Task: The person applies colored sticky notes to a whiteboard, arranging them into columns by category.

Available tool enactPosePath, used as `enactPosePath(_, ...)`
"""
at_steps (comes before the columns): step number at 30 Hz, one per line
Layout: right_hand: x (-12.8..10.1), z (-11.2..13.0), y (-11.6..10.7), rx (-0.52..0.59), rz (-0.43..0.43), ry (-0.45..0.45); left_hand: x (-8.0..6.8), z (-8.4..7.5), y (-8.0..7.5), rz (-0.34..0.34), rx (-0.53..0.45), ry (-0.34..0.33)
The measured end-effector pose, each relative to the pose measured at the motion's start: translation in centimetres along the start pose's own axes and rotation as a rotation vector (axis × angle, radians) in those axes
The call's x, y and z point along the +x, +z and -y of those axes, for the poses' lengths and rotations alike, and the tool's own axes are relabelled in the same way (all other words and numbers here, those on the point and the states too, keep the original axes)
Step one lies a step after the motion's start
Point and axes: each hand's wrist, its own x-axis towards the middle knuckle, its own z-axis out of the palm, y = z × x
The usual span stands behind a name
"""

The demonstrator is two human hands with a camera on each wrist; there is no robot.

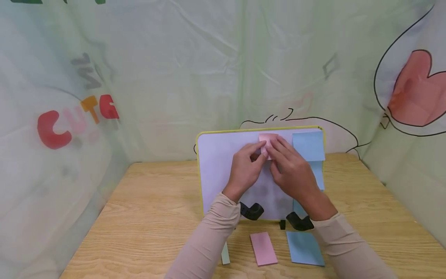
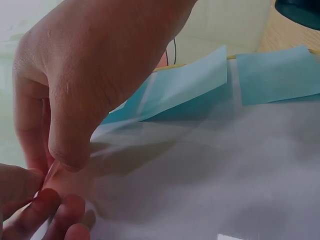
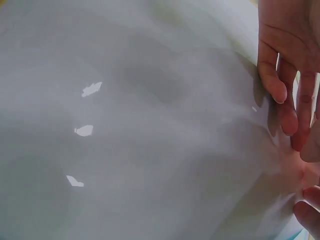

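Observation:
A pink sticky note (image 1: 268, 136) is near the top edge of a white board (image 1: 223, 162), partly covered by fingers. My left hand (image 1: 246, 164) pinches the note at its left side between thumb and index finger. From the right, my right hand (image 1: 292, 170) lays extended fingers over the same note, its thumb below them. In the left wrist view, the right hand (image 2: 95, 65) comes in from above, and fingertips of both hands meet at the note (image 2: 70, 181). The right wrist view shows the left hand (image 3: 290, 55) at the upper right, fingers along the board.
Blue sticky notes (image 1: 308, 146) form a column at the board's right. On the wooden table (image 1: 153, 201) lie a pink pad (image 1: 263, 248), a blue pad (image 1: 305, 248) and a pale green strip (image 1: 225, 254). A printed curtain (image 1: 174, 77) hangs behind.

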Motion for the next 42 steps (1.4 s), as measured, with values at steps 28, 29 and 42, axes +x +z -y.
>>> enactPosePath(28, 1.0, 0.2, -0.1, -0.032, 0.001, -0.033, -1.8, 1.7, -0.2, -0.092, 0.955, 0.392)
enactPosePath(29, 1.2, 0.2, 0.0, -0.026, -0.007, -0.039, -1.8, 1.8, -0.2, -0.097, 0.966, 0.402)
enactPosePath(42, 2.2, 0.1, 1.5, -0.067, -0.03, -0.086, -2.0, 2.4, -0.2, -0.09, 0.977, 0.389)
